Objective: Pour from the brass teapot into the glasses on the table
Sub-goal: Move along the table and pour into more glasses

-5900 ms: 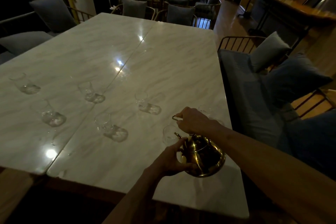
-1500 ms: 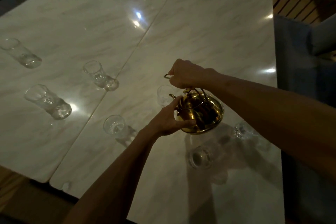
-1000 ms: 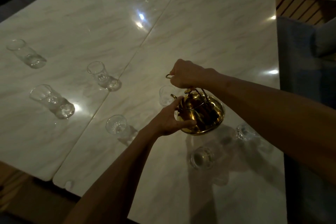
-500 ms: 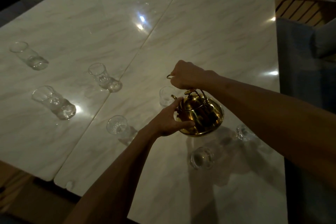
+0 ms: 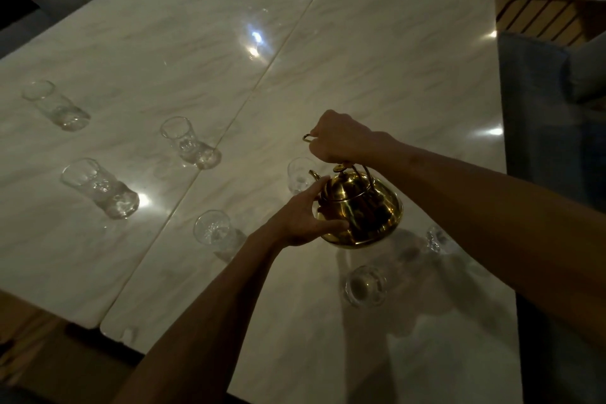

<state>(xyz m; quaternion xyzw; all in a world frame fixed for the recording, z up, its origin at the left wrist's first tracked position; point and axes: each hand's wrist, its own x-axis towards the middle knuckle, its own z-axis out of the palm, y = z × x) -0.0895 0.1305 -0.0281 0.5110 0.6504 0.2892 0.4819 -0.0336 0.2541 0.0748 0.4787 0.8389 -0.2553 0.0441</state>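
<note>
Teapot (image 5: pixel 360 207) tilted, spout toward glass (image 5: pixel 300 174), both hands gripping it.

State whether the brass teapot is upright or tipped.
Tipped: the brass teapot leans spout-first toward the glass beside it, lid knob off vertical.

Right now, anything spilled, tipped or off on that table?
Nothing stands out. All seven glasses look upright, no puddle visible on the marble table. The brass teapot is tilted toward a glass, as expected; light is dim.

Dim warm light, glare spots on the marble table (image 5: pixel 377 52), soft arm shadows, wide-angle bending at edges
</note>
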